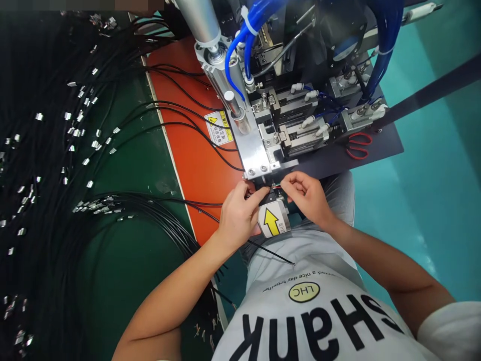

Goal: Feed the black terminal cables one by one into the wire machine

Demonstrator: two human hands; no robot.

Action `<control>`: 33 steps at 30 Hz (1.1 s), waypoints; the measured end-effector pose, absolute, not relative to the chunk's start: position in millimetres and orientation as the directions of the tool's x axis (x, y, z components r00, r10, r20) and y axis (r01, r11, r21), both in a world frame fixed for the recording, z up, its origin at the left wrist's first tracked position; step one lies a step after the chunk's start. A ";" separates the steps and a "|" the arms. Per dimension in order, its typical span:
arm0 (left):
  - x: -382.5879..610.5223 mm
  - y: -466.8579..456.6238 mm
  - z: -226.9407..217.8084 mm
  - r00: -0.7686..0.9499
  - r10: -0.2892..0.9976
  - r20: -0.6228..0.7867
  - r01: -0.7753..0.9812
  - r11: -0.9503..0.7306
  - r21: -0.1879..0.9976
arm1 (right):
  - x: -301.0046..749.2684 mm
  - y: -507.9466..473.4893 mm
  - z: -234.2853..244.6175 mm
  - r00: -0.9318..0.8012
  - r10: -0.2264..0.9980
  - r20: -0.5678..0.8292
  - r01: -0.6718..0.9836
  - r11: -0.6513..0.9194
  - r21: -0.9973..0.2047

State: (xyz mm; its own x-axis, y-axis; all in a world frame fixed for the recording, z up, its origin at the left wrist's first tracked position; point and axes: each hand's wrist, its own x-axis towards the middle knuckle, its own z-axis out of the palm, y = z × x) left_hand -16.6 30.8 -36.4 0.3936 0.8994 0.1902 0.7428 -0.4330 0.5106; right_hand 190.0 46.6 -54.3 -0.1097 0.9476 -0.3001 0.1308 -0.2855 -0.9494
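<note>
At the front of the machine my left hand (240, 213) is closed on a black cable (205, 203) that comes in from the left; its thumb tip presses close to the slot. Thin coloured wires (277, 186), red and green among them, show between my two hands. My right hand (306, 195) is closed in a pinch on the ends of these wires, thumb against forefinger. Just below sits a metal block with a yellow arrow label (271, 220). Another black cable (270, 250) sticks out beneath my left hand towards my shirt. My fingers partly hide the slot.
Over the hands stands the machine (259, 150), with cylinders and blue air hoses (259, 15). An orange board (188, 155) with a warning label lies to its left. Bundles of black cables (165, 220) cover much of the green table (124, 281). Red-handled scissors (358, 146) lie at right.
</note>
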 end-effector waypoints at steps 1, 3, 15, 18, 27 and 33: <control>-16.5 30.7 -36.5 0.390 0.901 0.188 0.743 -0.429 0.514 | 188.5 45.8 -52.9 -0.107 0.955 -0.278 0.153 -0.261 -0.953; -16.2 30.4 -36.6 0.391 0.901 0.187 0.740 -0.429 0.519 | 185.5 47.0 -53.1 -0.116 0.951 -0.288 0.162 -0.268 -0.950; -12.3 28.9 -32.4 0.334 0.920 0.207 0.696 -0.389 0.604 | 190.5 54.4 -51.1 -0.128 0.948 -0.292 0.253 -0.254 -0.934; -14.9 29.4 -35.5 0.372 0.898 0.234 0.703 -0.437 0.561 | 180.9 54.7 -48.2 -0.118 0.964 -0.237 0.236 -0.205 -0.950; -18.7 30.7 -36.0 0.441 0.864 0.242 0.727 -0.502 0.469 | 180.5 55.4 -50.2 -0.049 0.972 -0.229 0.267 -0.208 -0.941; -15.1 27.2 -29.0 0.392 0.888 0.241 0.811 -0.457 0.366 | 190.8 63.8 -62.1 -0.206 0.856 -0.474 0.113 -0.461 -0.880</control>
